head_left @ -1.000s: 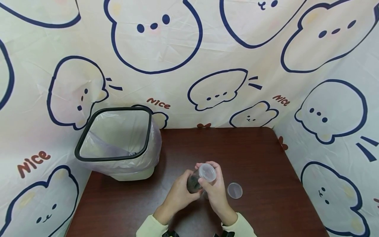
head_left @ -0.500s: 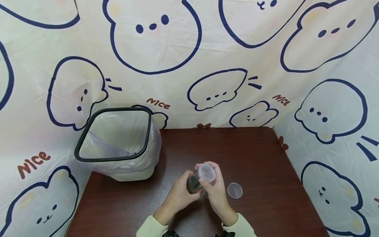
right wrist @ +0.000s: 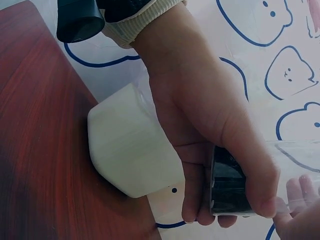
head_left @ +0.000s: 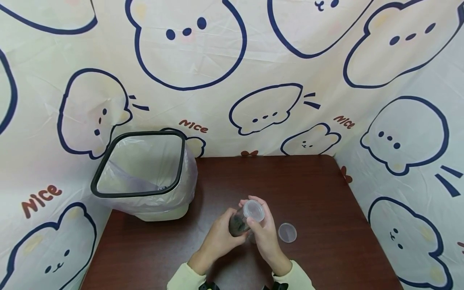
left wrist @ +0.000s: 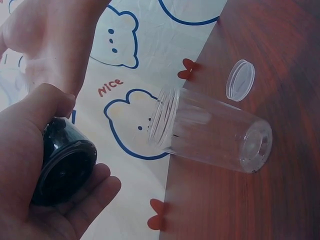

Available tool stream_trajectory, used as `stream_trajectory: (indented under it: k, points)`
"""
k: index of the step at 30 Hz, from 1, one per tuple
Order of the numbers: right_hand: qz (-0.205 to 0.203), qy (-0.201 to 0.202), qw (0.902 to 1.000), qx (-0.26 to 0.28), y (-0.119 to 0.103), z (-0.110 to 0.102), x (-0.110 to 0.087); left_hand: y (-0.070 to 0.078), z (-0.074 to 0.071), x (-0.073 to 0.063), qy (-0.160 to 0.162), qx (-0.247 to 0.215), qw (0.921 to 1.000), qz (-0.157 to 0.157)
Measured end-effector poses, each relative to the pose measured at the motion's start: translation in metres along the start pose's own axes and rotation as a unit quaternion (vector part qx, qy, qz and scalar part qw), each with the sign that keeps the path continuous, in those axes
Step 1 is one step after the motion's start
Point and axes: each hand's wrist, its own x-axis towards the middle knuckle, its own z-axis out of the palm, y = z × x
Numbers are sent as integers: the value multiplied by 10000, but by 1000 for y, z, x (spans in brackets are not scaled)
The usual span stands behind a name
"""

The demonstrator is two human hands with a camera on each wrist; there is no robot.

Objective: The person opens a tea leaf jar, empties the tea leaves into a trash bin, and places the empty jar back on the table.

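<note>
Both hands hold one clear plastic jar (head_left: 237,224) with dark contents, tilted above the brown table. My left hand (head_left: 222,233) grips the dark lower part, its thumb and fingers round the body in the right wrist view. Around the top is my right hand (head_left: 266,235), with its thumb at the edge of the clear lid (head_left: 253,211). A second clear jar (left wrist: 215,132), see-through with a threaded open mouth, stands on the table in the left wrist view, mostly hidden beneath the hands in the head view. Its neighbour is a loose clear lid (head_left: 287,233), lying right of the right hand.
A bin (head_left: 174,192) with a dark rim and a pale plastic liner stands at the table's back left. Printed cloth (head_left: 214,108) with cartoon outlines hangs behind and at both sides of the brown table (head_left: 337,241).
The right thumb has shifted slightly to the right at the lid's edge. Jar, left hand, loose lid and bin stay where they were.
</note>
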Motion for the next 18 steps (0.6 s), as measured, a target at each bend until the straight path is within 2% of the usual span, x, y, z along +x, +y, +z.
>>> stream_trajectory:
  k: [8, 18]
  points:
    - [-172, 12, 9997, 194, 3, 0, 0, 0, 0, 0, 35, -45, 10000, 62]
    - [-60, 214, 9995, 239, 5, -1, -2, 1, -1, -1, -34, -73, 10000, -8]
